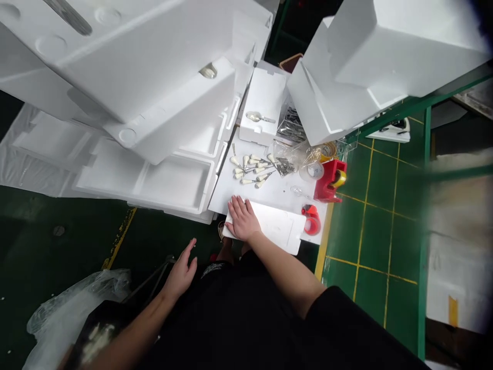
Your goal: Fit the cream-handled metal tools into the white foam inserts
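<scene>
- Right hand (242, 220): fingers released, palm flat on foam slab (278, 226) at worktop (231, 187) edge.
- Left hand (182, 271): fingers released, grasping nothing, beside the worktop.
- White-handled tools (252, 169) lie beyond the slab.

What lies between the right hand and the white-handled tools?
Head view: only a bare strip of white tabletop separates the right hand, flat on a foam slab, from the white-handled tools.
</scene>
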Available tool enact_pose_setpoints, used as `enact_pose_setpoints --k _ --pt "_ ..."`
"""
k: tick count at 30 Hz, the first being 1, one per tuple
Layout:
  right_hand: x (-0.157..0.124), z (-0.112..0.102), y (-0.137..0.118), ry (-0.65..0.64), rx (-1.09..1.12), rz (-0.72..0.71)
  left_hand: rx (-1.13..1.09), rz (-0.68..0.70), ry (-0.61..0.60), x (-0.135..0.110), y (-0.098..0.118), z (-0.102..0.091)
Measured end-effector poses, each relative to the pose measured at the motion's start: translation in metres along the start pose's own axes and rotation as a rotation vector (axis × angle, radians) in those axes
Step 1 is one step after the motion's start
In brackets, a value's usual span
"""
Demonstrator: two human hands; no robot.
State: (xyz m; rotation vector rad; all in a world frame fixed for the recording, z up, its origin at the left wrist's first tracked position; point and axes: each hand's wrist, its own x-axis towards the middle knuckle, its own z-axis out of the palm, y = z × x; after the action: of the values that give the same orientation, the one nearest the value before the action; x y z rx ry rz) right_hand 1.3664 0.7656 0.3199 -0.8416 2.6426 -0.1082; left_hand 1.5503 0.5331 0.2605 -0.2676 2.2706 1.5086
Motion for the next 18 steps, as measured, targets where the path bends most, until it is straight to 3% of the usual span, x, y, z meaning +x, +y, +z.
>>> enact_pose_setpoints --k 4,8,11,14,18 --pt "0.005 0.003 0.003 0.011 -0.04 0.005 -0.052 -0.038 0.047 -0.005 -0.002 -0.002" --pt "-0.006 -0.017 0.012 0.064 -0.005 0.097 -0.027 0.041 -0.052 0.025 0.043 -0.006" --pt "-0.05 -0.023 0.041 0.282 0.072 0.451 0.122 0.212 -0.15 0.063 0.092 0.006" --pt "-0.117 -0.015 0.082 0.458 0.143 0.813 0.408 0.344 -0.191 0.107 0.133 0.035" --pt "-0.183 0.002 0.124 0.418 0.421 0.981 0.627 0.318 -0.214 0.147 0.151 0.072"
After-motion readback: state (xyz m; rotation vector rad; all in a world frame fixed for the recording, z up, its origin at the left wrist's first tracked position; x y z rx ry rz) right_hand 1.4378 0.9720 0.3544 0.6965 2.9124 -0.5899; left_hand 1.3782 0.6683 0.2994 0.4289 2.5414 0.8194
